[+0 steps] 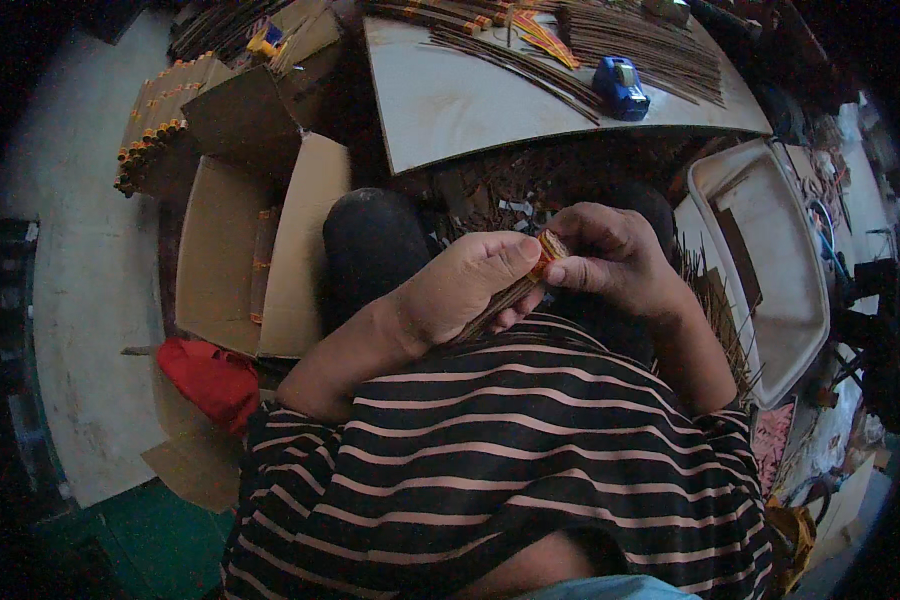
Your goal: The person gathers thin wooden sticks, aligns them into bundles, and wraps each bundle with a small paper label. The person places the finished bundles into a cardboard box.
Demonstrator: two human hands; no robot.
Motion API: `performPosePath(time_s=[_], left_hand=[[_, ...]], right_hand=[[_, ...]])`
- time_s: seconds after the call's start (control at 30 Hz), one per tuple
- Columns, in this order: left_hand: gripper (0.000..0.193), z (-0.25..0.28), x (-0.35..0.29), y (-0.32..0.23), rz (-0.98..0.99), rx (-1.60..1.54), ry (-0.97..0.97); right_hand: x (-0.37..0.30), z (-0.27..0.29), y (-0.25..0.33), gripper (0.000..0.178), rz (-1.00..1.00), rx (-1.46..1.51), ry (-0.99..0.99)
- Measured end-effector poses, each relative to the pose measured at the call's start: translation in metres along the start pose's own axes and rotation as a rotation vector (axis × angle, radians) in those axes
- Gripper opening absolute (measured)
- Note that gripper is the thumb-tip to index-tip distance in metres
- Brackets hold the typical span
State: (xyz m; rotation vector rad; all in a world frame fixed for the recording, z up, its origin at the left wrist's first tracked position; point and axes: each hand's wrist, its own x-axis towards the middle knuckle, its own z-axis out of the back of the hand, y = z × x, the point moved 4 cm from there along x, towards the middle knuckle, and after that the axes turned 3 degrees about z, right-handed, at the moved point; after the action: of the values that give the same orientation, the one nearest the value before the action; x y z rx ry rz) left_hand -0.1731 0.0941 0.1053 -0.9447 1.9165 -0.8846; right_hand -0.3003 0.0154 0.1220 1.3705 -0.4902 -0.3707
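Both hands met just above the person's lap, in front of the striped shirt (510,450). One bundle of thin dark sticks (505,297) lay gripped in the left hand (465,290), whose fingers were curled tight round it, thumb on top. The bundle's long axis ran on a slant: its lower end dipped toward the person's body and to their left, while its upper end pointed up and to the right, toward the right hand (615,255). That upper end carried an orange-and-yellow band (552,247), and it was there that the right hand closed in, thumb and forefinger pinched on the banded tip, the other fingers folded loosely behind. So the left hand had the shaft and the right hand only the tip; the two hands were touching or nearly so across the band.

Ahead of them, well apart from the hands, the tabletop (450,100) carried more loose sticks (640,40) fanned along its far edge and a blue tape dispenser (620,88). An open cardboard box (260,250) stood to the person's left, a pale tray (770,260) to the right, and a red cloth (210,380) lay on the floor.
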Motion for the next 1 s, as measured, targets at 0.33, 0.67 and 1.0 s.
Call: performPosePath(time_s=[0.33, 0.67, 1.0], left_hand=[[0.034, -0.001, 0.002, -0.005, -0.099, 0.246, -0.083], [0.030, 0.003, 0.011, 0.002, 0.048, 0.028, -0.017], [0.025, 0.001, 0.003, 0.001, -0.069, 0.062, -0.002]], right_hand=[[0.003, 0.006, 0.003, 0.026, 0.152, -0.250, 0.025], [0.002, 0.007, -0.012, 0.027, -0.029, -0.031, 0.013], [0.003, 0.006, -0.014, 0.028, -0.037, -0.021, -0.031]])
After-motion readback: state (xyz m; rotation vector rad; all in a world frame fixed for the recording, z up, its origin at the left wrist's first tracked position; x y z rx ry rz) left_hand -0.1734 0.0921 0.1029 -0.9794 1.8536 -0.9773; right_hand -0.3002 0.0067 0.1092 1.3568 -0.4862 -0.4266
